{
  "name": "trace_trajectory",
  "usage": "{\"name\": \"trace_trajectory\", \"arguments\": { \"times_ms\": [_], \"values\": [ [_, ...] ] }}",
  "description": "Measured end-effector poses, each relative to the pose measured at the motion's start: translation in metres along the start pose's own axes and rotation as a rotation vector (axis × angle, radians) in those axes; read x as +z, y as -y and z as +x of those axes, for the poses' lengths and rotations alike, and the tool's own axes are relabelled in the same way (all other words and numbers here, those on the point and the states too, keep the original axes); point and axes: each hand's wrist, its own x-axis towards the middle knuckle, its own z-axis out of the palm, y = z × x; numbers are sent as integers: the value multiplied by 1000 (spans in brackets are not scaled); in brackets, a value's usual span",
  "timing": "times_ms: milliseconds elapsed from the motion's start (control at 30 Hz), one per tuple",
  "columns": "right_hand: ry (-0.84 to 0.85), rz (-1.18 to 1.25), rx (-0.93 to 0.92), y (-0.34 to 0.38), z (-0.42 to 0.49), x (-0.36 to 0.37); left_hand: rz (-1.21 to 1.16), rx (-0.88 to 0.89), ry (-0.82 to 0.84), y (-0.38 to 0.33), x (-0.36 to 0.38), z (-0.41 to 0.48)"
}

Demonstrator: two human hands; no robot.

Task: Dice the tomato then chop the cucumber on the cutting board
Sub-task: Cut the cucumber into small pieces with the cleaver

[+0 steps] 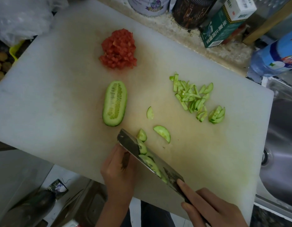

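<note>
- Grip of the right hand (212, 208): it is closed round the handle of the cleaver (128, 141), with the index finger (184, 187) stretched straight along the top of the blade.
- The right hand comes in over the near right corner of the cutting board (60, 95). The blade runs slantwise from it toward the middle of the board's near edge.
- Cucumber slices (148, 161) stick to the upper face of the blade.
- The left hand (119, 171) is at the near edge of the board, back upward, just beside the blade on its left. Its fingertips are hidden behind the blade, so I cannot tell whether they are spread or what they hold.
- The diced tomato (119, 49) is in one pile on the far part of the board.
- The cucumber half (115, 103) lies cut face up near the centre of the board, apart from both hands.
- The cucumber strips (189, 95) are scattered on the right part of the board, with a small stack of half-moon pieces (217, 114) beside them.
- Three loose half-moon slices (162, 133) lie on the board between the cucumber half and the strips, close to the blade tip.
- A steel sink (282, 145) is beyond the right edge of the board.
</note>
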Motion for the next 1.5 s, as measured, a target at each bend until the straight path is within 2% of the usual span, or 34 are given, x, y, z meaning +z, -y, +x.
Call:
{"name": "trace_trajectory", "arguments": {
  "times_ms": [367, 667, 933, 1100, 1200, 1333, 1400, 1500],
  "values": [
    [43, 191, 171, 4, 7, 8, 137, 63, 38, -3, 1, 0],
    [-105, 494, 226, 6, 27, 5, 121, 45, 10, -1, 2, 2],
    [-35, 172, 108, 4, 1, -6, 79, -54, 12, 1, -1, -1],
    [-4, 86, 99, -1, -4, -2, 106, 10, 45, 0, -2, -1],
    [-53, 259, 188, 3, -4, 3, 177, 99, 100, 2, 0, -1],
    [-302, 715, 346, 18, 1, 15, 262, 219, 158, 7, 1, -5],
    [-194, 715, 461, 23, 1, 15, 274, 236, 172, 7, 0, -5],
    [-127, 648, 477, 26, -3, 10, 240, 188, 162, 3, -2, -2]
  ]
}}
